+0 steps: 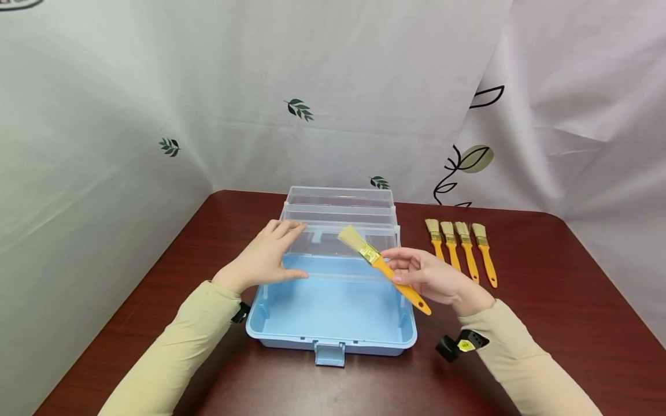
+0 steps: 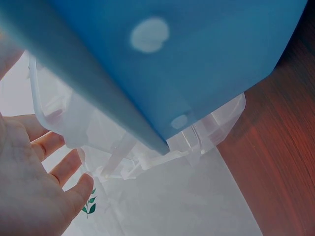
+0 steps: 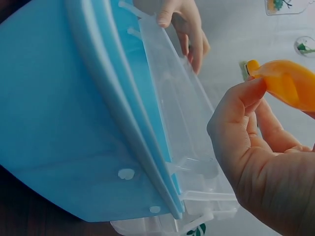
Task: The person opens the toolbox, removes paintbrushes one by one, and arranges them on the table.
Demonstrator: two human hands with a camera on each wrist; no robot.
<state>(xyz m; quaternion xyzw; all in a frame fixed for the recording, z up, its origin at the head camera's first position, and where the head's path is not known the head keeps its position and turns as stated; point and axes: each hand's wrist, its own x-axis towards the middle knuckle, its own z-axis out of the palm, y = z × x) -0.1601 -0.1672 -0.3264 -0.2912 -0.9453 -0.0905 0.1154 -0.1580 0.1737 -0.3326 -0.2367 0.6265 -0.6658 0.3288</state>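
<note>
In the head view my right hand (image 1: pixel 429 276) pinches the yellow handle of a paintbrush (image 1: pixel 387 268) above the right side of a light blue box (image 1: pixel 333 312). The brush slants, its pale bristles toward the upper left. Up close in the right wrist view, thumb and fingers hold the orange-yellow handle (image 3: pixel 288 81). My left hand (image 1: pixel 267 257) hovers over the box's left side with fingers spread and holds nothing. Behind the blue base stand clear plastic trays (image 1: pixel 340 214), raised with the opened lid. A blue latch (image 1: pixel 329 353) hangs at the front.
Several similar paintbrushes (image 1: pixel 467 251) lie side by side on the dark red-brown table (image 1: pixel 541 323), right of the box. My right forearm passes just in front of them. A pale curtain (image 1: pixel 333 138) with leaf prints stands behind the table and along its sides.
</note>
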